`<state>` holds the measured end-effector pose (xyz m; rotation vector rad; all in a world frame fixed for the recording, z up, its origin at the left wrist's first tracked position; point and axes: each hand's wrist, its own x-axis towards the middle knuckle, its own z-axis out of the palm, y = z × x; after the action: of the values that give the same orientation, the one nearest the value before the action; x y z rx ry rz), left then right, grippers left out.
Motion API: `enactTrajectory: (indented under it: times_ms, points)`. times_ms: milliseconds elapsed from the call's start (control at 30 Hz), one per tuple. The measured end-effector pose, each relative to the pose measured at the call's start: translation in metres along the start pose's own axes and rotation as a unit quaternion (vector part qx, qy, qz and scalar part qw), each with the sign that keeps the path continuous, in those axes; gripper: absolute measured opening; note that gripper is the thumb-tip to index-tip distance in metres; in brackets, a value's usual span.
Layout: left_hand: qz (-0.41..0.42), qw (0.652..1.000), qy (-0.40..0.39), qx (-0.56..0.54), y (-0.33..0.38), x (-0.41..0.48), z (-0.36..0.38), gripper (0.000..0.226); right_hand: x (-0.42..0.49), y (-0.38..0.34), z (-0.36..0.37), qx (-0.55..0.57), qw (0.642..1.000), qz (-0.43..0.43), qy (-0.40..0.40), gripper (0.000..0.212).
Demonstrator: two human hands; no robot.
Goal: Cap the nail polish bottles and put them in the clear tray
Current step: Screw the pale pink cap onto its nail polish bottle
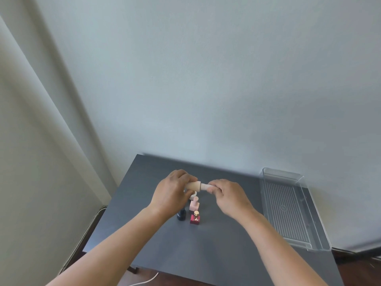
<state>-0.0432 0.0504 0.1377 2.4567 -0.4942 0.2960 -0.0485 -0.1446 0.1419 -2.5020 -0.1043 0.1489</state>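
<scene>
**Dark desk in a pale corner of a room**

A plain wall (206,79), pale blue-grey and bare, fills most of the view under soft, even light. At the left hangs what looks like a cream curtain (31,141), its long folds slanting down toward the corner. A dark grey desk (216,254) with a matte top stands against the wall. Beneath its near edge shows dark brown floor (175,280), where a thin white cable (144,282) lies.

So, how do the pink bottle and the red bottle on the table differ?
The pink bottle is pale with a pink cap; the red bottle is deep red with a gold cap. The pink bottle stands farther from the person, the red bottle nearer. Both stand upright on the table, outside the clear tray.
</scene>
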Motion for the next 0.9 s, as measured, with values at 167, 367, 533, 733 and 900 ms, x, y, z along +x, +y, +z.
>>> enactTrajectory:
  times_ms: [167, 367, 533, 733, 900]
  points:
    - [0.009, 1.000, 0.005, 0.010, -0.002, 0.000, 0.001, 0.025, 0.002, -0.002, -0.003, 0.023, 1.000, 0.014, -0.004, 0.022]
    - [-0.008, 1.000, -0.018, -0.012, -0.010, 0.005, 0.001, 0.030, 0.000, -0.008, -0.002, 0.075, 0.997, 0.011, 0.017, 0.016]
    - [-0.034, 0.996, -0.079, -0.022, -0.015, -0.002, 0.007, 0.032, 0.001, -0.011, 0.003, 0.168, 0.985, 0.019, 0.042, 0.009]
    - [-0.150, 0.981, -0.090, -0.087, -0.031, -0.008, 0.015, 0.026, 0.006, -0.001, 0.014, 0.231, 0.971, 0.040, 0.040, 0.012]
    - [-0.213, 0.969, -0.076, -0.095, -0.048, -0.009, 0.017, 0.020, 0.012, 0.017, 0.037, 0.182, 0.977, 0.108, 0.007, 0.010]
